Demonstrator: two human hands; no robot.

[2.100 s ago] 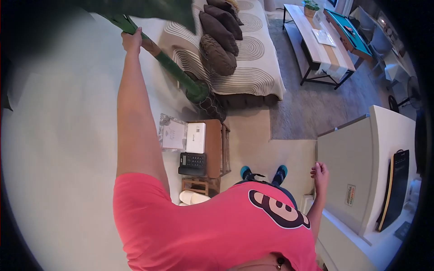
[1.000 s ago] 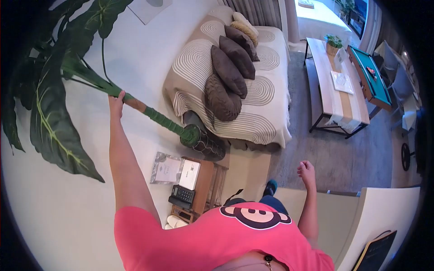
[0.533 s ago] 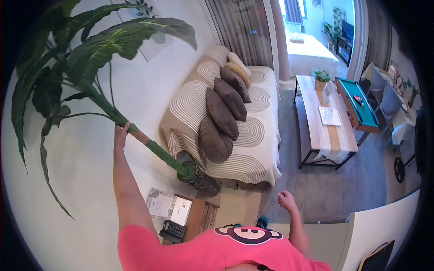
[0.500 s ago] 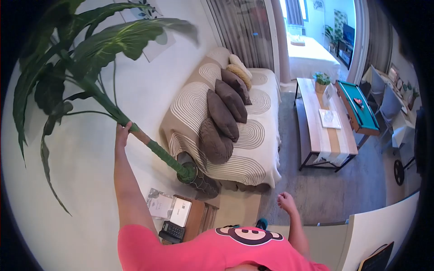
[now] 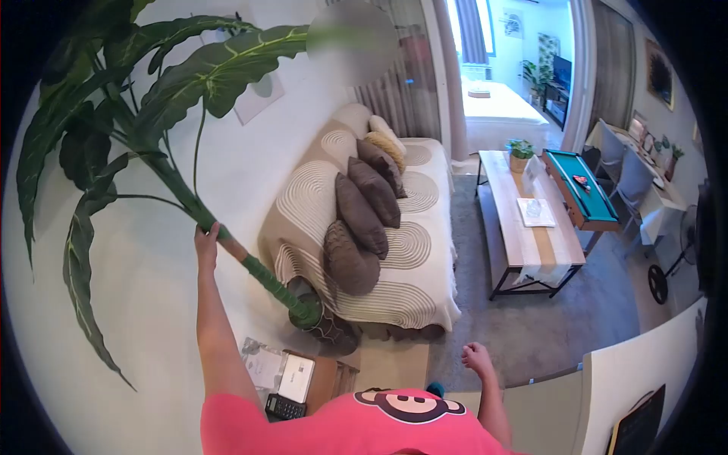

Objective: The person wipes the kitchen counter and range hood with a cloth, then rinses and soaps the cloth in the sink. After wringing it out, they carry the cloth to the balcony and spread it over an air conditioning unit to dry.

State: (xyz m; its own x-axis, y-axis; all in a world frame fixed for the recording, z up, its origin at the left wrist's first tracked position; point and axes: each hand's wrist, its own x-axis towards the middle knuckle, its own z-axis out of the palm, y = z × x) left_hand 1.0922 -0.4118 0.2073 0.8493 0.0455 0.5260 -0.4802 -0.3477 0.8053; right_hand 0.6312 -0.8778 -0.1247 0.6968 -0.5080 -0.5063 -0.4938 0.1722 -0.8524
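My left hand (image 5: 207,246) is wrapped round the stem of a tall leafy artificial plant (image 5: 176,186), just above a brown band on it. Large dark green leaves spread over the upper left. Lower down, the stem is wound in green and leans at a slant into a dark pot (image 5: 334,334) with pale lines, beside the sofa's near end. My right hand (image 5: 478,358) hangs over the floor at the lower right, fingers curled in, with nothing visible in them.
A sofa (image 5: 425,299) with brown cushions (image 5: 360,216) runs along the wall. Beyond are a wooden coffee table (image 5: 500,216) and a small pool table (image 5: 557,171). A telephone (image 5: 286,407) sits on a low wooden stand (image 5: 324,379) by my left arm. A white partition (image 5: 629,371) stands at right.
My view has tilted up a little, so the sofa and tables appear lower and further left. My left hand keeps its hold on the plant's stem; my right hand stays curled.
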